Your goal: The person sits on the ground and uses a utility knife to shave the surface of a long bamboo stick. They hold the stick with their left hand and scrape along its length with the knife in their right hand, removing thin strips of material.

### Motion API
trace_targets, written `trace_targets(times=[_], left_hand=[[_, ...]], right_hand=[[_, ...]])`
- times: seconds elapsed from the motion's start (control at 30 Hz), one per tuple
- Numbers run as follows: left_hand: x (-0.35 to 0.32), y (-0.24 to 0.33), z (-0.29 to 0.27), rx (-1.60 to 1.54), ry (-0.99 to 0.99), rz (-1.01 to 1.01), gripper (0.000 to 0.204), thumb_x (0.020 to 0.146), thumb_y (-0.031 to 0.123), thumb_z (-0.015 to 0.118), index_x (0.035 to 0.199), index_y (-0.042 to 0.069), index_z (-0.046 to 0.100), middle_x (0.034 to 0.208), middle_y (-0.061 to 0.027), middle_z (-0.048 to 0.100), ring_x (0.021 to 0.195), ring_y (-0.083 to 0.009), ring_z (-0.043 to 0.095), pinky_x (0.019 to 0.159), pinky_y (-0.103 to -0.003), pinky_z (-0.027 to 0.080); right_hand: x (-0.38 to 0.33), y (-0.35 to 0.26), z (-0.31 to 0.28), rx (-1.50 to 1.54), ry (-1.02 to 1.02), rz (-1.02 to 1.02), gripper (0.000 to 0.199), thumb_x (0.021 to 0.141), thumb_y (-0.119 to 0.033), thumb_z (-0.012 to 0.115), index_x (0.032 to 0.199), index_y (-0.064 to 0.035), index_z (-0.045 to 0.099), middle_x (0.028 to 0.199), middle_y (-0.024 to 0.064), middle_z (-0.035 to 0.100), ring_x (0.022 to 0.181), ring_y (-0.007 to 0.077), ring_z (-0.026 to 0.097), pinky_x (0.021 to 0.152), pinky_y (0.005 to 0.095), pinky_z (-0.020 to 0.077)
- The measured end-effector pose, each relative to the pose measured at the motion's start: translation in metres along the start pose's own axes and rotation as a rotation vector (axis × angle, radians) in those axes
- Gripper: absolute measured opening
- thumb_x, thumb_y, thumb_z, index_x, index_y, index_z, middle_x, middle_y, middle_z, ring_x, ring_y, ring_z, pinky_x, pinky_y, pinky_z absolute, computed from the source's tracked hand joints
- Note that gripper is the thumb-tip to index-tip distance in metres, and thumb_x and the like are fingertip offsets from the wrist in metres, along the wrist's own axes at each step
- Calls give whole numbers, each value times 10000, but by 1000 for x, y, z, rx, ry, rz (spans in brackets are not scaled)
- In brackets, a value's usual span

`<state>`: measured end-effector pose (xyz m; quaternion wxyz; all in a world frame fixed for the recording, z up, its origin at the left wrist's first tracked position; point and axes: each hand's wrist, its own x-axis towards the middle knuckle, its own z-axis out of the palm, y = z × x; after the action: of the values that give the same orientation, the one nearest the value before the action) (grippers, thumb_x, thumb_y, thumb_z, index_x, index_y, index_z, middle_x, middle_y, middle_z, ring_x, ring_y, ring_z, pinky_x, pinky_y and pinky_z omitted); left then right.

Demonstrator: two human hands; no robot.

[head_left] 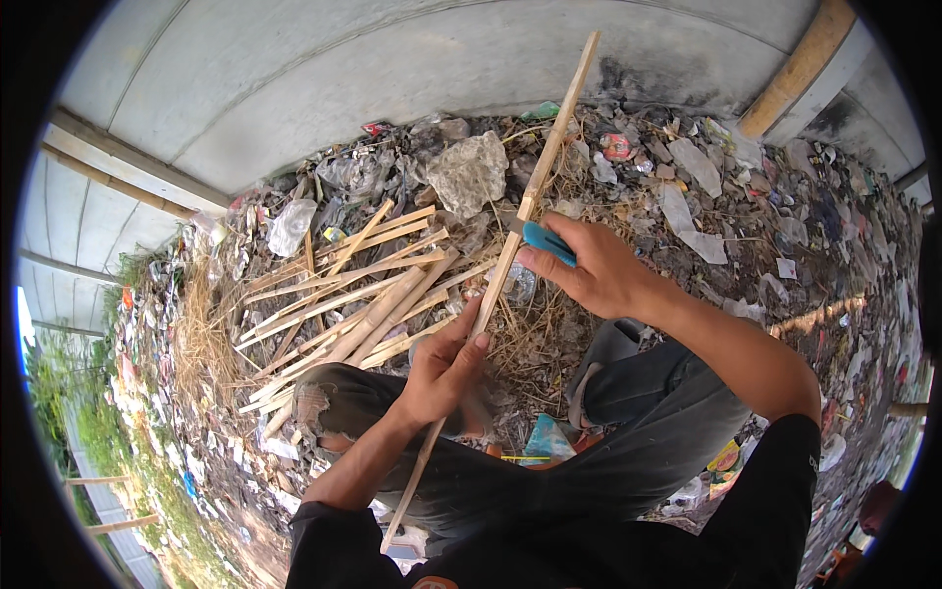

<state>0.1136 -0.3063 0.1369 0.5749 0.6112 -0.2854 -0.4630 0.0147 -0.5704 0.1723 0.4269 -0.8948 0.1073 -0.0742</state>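
A long, thin wooden strip (543, 169) runs diagonally from over my lap up toward the grey wall. My left hand (444, 371) is closed around its lower half, thumb along the near side. In my right hand (596, 263) is a utility knife with a blue handle (548, 242); its blade lies against the strip above my left hand. To the left of my left hand, a loose pile of split wooden strips (343, 294) lies on the ground, several of them crossing one another.
A grey panel wall (392, 83) curves along the far side, with wooden posts (797, 69) against it. Litter and dry grass cover the ground, and a pale rock (468, 175) sits beyond the pile. My bent legs (628, 432) flank the work.
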Motion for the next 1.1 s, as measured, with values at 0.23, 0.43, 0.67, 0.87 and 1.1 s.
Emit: trace_targets(times=[0.23,0.43,0.67,0.87,1.1], left_hand=[[0,-4,-3,70,55,30,619,1090,159,586,1628,12,320,962,49,579,717,-9,443,622,-186,386],[7,5,-4,51,76,33,622,1086,162,587,1615,-26,321,862,70,533,695,-13,424,609,-192,369],[-1,-1,-4,52,37,46,579,1096,175,572,1598,-25,364,803,82,489,682,-13,397,610,-200,353],[-12,-5,-5,-32,35,9,565,1093,161,578,1592,-17,383,781,92,475,671,-9,382,590,-203,330],[-17,-12,-10,-71,8,7,544,1093,147,579,1590,6,405,758,104,459,657,0,366,590,-197,321]], right_hand=[[-30,-22,37,-133,-318,-32,485,1052,-492,531,1019,-18,632,693,246,670,714,456,694,643,547,532],[-13,0,34,-292,12,-143,501,1062,-508,543,959,-23,618,548,175,586,515,407,625,491,497,468],[8,18,-3,-376,176,-48,484,1066,-484,543,934,-24,618,559,178,602,527,408,628,503,509,471],[0,9,2,-464,230,-130,430,1047,-455,586,900,-51,604,571,158,624,535,390,647,489,490,483],[5,13,-1,-494,299,-263,370,1038,-422,630,976,-58,620,624,108,617,546,336,643,477,436,446]])
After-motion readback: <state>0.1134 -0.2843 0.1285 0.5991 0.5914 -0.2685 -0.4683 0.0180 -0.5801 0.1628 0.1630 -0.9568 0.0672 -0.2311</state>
